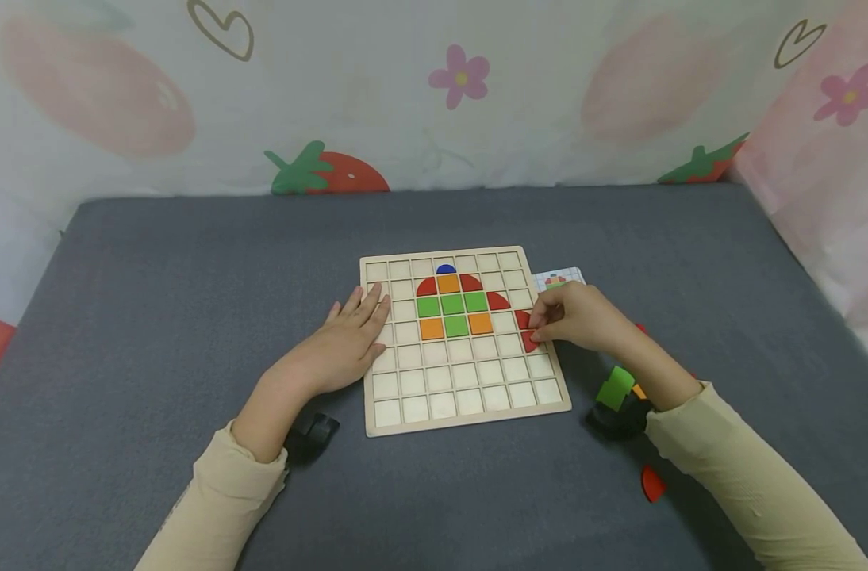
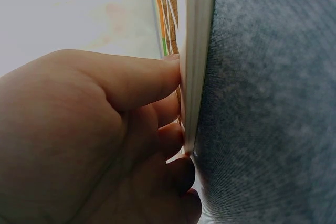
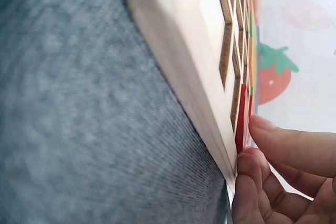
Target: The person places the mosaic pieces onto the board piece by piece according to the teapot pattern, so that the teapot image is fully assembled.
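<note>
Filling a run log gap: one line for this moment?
left hand: rests on grid board | right hand: pinches red piece, rightmost column | card: by board's right edge

A dark blue-grey table [image 1: 155, 301] stands before a pale backdrop [image 1: 534, 151], its surface reaching the hanging cloth. Printed there are 2 brown-outlined hearts [image 1: 224, 30] near the top, 2 pink flowers [image 1: 461, 78] with yellow centres, and 2 large, faint pink fruits [image 1: 98, 87]. Along the table's far edge, 2 red strawberries [image 1: 330, 170] with green leaves show only in part. The right side turns pinker.
</note>
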A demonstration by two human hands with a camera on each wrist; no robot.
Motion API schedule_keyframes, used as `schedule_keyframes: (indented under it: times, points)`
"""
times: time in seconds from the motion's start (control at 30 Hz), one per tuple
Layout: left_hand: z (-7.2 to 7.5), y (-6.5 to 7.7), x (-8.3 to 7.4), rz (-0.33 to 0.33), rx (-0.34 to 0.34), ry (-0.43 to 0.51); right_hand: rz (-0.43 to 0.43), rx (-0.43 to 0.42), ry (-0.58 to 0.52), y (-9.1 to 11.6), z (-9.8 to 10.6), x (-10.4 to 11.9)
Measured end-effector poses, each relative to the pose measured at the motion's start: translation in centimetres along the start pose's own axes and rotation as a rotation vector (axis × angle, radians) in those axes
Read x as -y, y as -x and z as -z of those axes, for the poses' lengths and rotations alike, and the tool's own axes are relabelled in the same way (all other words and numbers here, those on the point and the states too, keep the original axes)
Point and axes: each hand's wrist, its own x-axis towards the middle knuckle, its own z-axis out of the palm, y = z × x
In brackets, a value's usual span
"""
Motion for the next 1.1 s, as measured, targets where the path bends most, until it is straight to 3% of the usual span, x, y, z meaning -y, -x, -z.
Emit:
schedule_keyframes:
  times: [0.17,0.37,0.57,0.8,1.1]
  points:
    - [0.1,0.0,0.0,-0.002,0.004,-0.001,0.001,-0.008,-0.054,0.5,0.6,-0.3]
    - [0.3,-0.2,0.0,-0.002,0.010,-0.004,-0.060,-0.033,-0.134,2.2,1.9,-1.5]
    - [0.3,0.0,-0.1,0.002,0.018,-0.001,-0.146,-0.057,-0.151,4.3,3.1,-3.4]
    - [0.1,0.4,0.2,0.001,0.013,0.002,-0.160,-0.082,-0.208,6.6,4.1,-6.1]
    - [0.1,0.0,0.2,-0.016,0.001,0.002,-0.197,-0.121,-0.195,9.2,5.8,-8.9]
